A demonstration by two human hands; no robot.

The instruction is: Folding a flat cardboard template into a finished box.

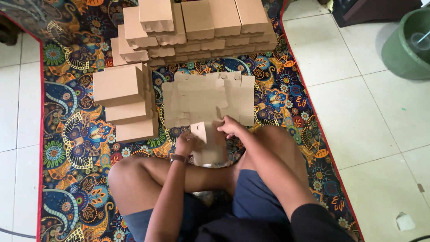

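Folding a cardboard box blank (207,144) over the crossed legs, left hand (184,143) and right hand (230,127) fingers clamped on its flaps, pile of flat blanks (208,98) just beyond; next, probably tucking flaps.

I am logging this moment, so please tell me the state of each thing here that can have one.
left hand: gripping the half-folded box
right hand: bending a flap of it
half-folded box: partly folded, still open
flat cardboard blanks: unfolded, lying stacked
finished boxes: closed, piled up
green bucket: upright
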